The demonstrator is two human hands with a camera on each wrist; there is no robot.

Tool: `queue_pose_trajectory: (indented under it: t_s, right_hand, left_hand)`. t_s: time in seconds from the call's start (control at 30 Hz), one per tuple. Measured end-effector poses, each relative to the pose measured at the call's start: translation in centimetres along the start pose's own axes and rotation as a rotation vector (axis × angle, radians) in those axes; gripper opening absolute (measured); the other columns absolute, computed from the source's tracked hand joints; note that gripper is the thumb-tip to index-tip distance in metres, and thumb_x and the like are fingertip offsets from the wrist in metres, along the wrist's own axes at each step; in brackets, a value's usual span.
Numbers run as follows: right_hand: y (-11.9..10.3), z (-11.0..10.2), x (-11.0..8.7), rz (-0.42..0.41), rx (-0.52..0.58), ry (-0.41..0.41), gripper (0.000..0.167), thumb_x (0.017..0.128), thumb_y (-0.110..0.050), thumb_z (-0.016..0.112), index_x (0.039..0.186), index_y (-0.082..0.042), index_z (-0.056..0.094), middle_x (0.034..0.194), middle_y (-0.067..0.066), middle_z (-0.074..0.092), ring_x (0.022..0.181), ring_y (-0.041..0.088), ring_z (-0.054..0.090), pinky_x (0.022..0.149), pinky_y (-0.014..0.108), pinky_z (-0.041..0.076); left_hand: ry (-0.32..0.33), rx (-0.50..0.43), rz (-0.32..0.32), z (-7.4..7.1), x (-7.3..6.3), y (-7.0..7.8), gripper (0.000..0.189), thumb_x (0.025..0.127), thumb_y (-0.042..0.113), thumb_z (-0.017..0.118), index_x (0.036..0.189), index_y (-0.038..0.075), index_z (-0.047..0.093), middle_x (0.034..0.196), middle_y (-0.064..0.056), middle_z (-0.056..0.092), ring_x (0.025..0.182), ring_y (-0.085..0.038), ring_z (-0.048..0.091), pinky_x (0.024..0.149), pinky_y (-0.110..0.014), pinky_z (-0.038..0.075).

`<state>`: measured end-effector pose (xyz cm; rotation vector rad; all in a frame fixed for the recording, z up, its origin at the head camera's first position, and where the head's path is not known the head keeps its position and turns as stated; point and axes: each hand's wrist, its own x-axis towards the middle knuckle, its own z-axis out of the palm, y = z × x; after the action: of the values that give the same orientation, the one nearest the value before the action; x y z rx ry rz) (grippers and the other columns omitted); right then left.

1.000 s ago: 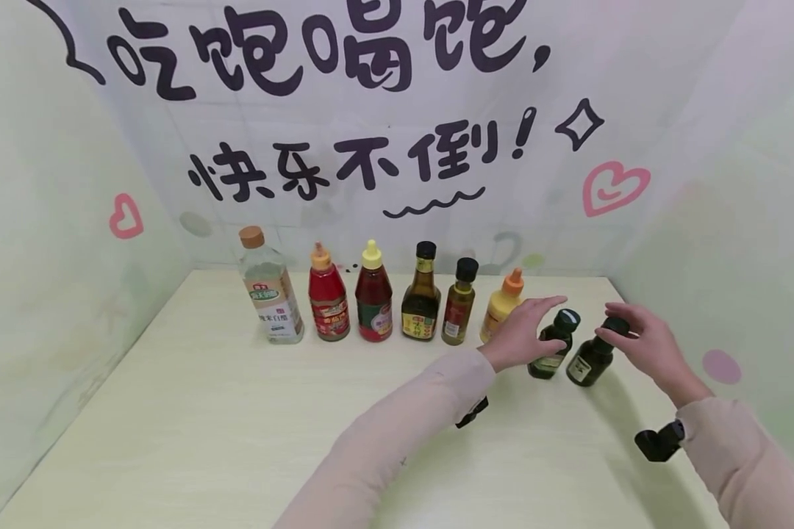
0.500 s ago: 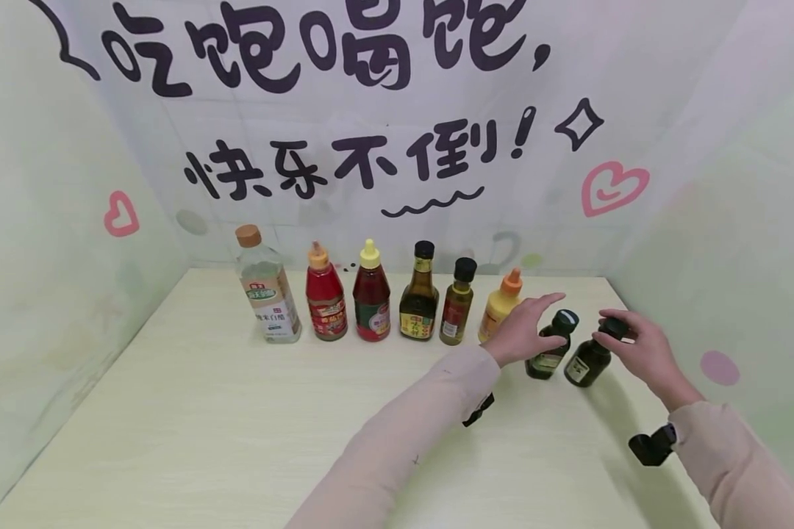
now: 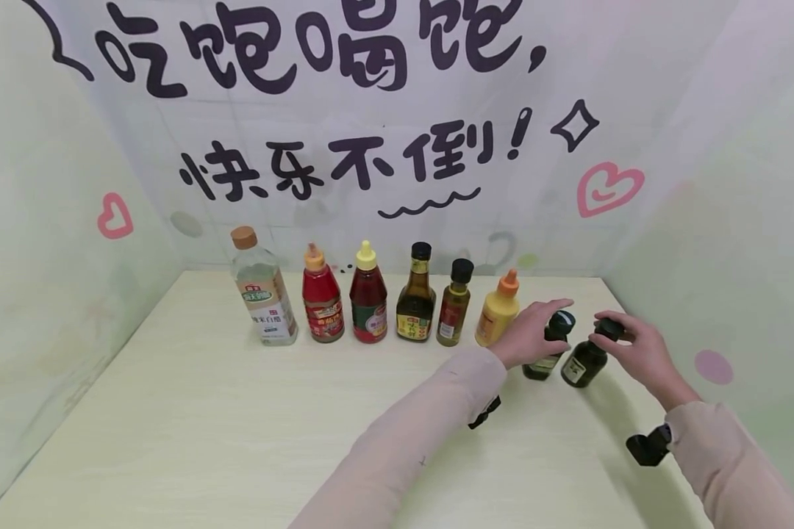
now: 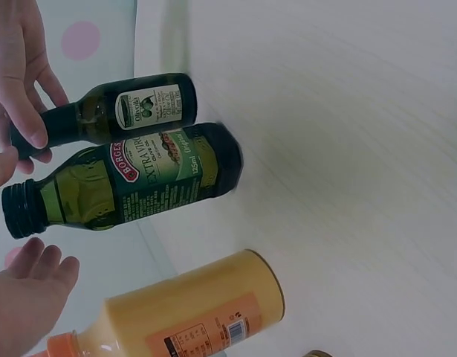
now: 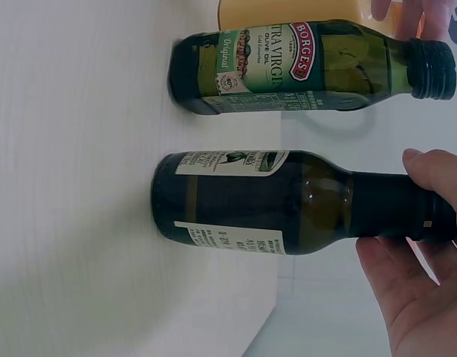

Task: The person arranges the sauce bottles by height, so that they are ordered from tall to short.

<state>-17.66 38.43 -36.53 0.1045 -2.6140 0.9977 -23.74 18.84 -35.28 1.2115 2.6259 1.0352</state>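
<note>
My right hand (image 3: pixel 638 349) grips the black neck and cap of a dark olive oil bottle (image 5: pixel 250 201), thumb on one side and fingers on the other. This bottle stands at the right end of the row. Just left of it is a green Borges olive oil bottle (image 4: pixel 169 175) with a dark cap. Around that cap my left hand (image 3: pixel 532 334) is spread, thumb and fingers apart with gaps to the cap in the left wrist view. A yellow squeeze bottle (image 3: pixel 498 312) with an orange tip stands beside the left hand, partly hidden by it.
Further left in the row stand a slim oil bottle (image 3: pixel 453 305), a brown sauce bottle (image 3: pixel 417 297), two red sauce bottles, one with a yellow tip (image 3: pixel 369 301), one with an orange tip (image 3: pixel 322 301), and a tall clear vinegar bottle (image 3: pixel 265 294). Walls enclose the pale table (image 3: pixel 238 426).
My right thumb and fingers have come in around the dark bottle's cap. My left hand has shifted slightly right, nearer the Borges bottle. The head view has turned slightly.
</note>
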Motion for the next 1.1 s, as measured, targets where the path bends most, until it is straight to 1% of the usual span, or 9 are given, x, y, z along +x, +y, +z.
queue_pose_trajectory:
  t_s: [0.23, 0.3, 0.4, 0.47, 0.53, 0.73, 0.83, 0.97, 1.1]
  right_hand:
    - [-0.2, 0.1, -0.1, 0.006, 0.006, 0.007, 0.035, 0.082, -0.014, 0.064, 0.112, 0.0, 0.054, 0.098, -0.016, 0.051, 0.078, -0.019, 0.042, 0.057, 0.011, 0.042]
    - [-0.2, 0.2, -0.1, 0.004, 0.018, 0.01, 0.034, 0.082, -0.014, 0.064, 0.111, 0.0, 0.054, 0.097, -0.018, 0.051, 0.078, -0.019, 0.043, 0.057, 0.011, 0.042]
    - [-0.2, 0.4, 0.0, -0.001, 0.037, 0.018, 0.032, 0.081, -0.013, 0.065, 0.11, -0.002, 0.055, 0.094, -0.024, 0.049, 0.078, -0.018, 0.044, 0.058, 0.01, 0.042]
    - [-0.1, 0.5, 0.0, -0.004, 0.044, 0.021, 0.031, 0.081, -0.012, 0.065, 0.109, -0.003, 0.056, 0.093, -0.028, 0.048, 0.078, -0.017, 0.045, 0.058, 0.01, 0.042]
    - [-0.1, 0.6, 0.1, -0.004, 0.042, 0.021, 0.031, 0.081, -0.012, 0.065, 0.109, -0.003, 0.056, 0.092, -0.028, 0.048, 0.078, -0.017, 0.045, 0.058, 0.01, 0.042]
    - [-0.3, 0.4, 0.2, 0.0, 0.03, 0.013, 0.032, 0.081, -0.013, 0.065, 0.11, -0.002, 0.055, 0.094, -0.027, 0.047, 0.078, -0.017, 0.044, 0.057, 0.012, 0.042]
    - [-0.2, 0.4, 0.2, 0.0, 0.03, 0.011, 0.033, 0.081, -0.013, 0.064, 0.111, -0.002, 0.055, 0.096, -0.023, 0.049, 0.079, -0.017, 0.044, 0.057, 0.013, 0.043]
    - [0.0, 0.4, 0.1, 0.002, 0.03, 0.007, 0.034, 0.081, -0.013, 0.064, 0.112, -0.003, 0.055, 0.099, -0.017, 0.052, 0.079, -0.017, 0.044, 0.057, 0.013, 0.043]
    - [0.2, 0.2, 0.0, 0.003, 0.034, 0.01, 0.034, 0.081, -0.012, 0.064, 0.112, -0.003, 0.055, 0.098, -0.019, 0.051, 0.079, -0.016, 0.045, 0.057, 0.013, 0.044]
  left_hand:
    - [-0.011, -0.006, -0.037, 0.4, 0.3, 0.3, 0.062, 0.081, 0.028, 0.065, 0.135, 0.025, 0.036, 0.124, 0.008, 0.047, 0.111, -0.004, 0.042, 0.087, -0.013, 0.035]
    - [-0.009, -0.008, -0.055, 0.6, 0.4, 0.3, 0.06, 0.081, 0.028, 0.065, 0.134, 0.026, 0.037, 0.122, 0.008, 0.048, 0.108, -0.003, 0.044, 0.085, -0.013, 0.036]
    - [0.001, -0.025, -0.067, 0.8, 0.4, 0.0, 0.056, 0.081, 0.027, 0.065, 0.132, 0.025, 0.041, 0.118, 0.006, 0.05, 0.103, -0.003, 0.046, 0.082, -0.012, 0.037]
    - [0.013, -0.034, -0.068, 0.9, 0.4, -0.2, 0.053, 0.081, 0.026, 0.065, 0.13, 0.025, 0.043, 0.116, 0.006, 0.051, 0.1, -0.003, 0.047, 0.079, -0.012, 0.038]
    - [0.024, -0.048, -0.069, 1.0, 0.4, -0.3, 0.051, 0.081, 0.025, 0.065, 0.128, 0.025, 0.045, 0.115, 0.006, 0.052, 0.098, -0.003, 0.048, 0.078, -0.011, 0.038]
    - [0.063, -0.066, -0.082, 1.6, 0.2, -0.4, 0.052, 0.082, 0.022, 0.064, 0.129, 0.027, 0.043, 0.118, 0.007, 0.052, 0.101, -0.003, 0.049, 0.08, -0.014, 0.04]
    - [0.095, -0.064, -0.09, 2.1, 0.2, -0.5, 0.054, 0.081, 0.021, 0.065, 0.129, 0.028, 0.042, 0.118, 0.007, 0.052, 0.102, -0.004, 0.049, 0.081, -0.016, 0.04]
    - [0.135, -0.049, -0.104, 2.7, 0.2, -0.4, 0.055, 0.08, 0.019, 0.066, 0.128, 0.03, 0.043, 0.114, 0.007, 0.053, 0.099, -0.004, 0.051, 0.078, -0.018, 0.042]
    - [0.163, -0.043, -0.107, 3.2, 0.2, -0.2, 0.053, 0.079, 0.018, 0.067, 0.125, 0.031, 0.044, 0.111, 0.007, 0.055, 0.096, -0.004, 0.052, 0.075, -0.018, 0.043]
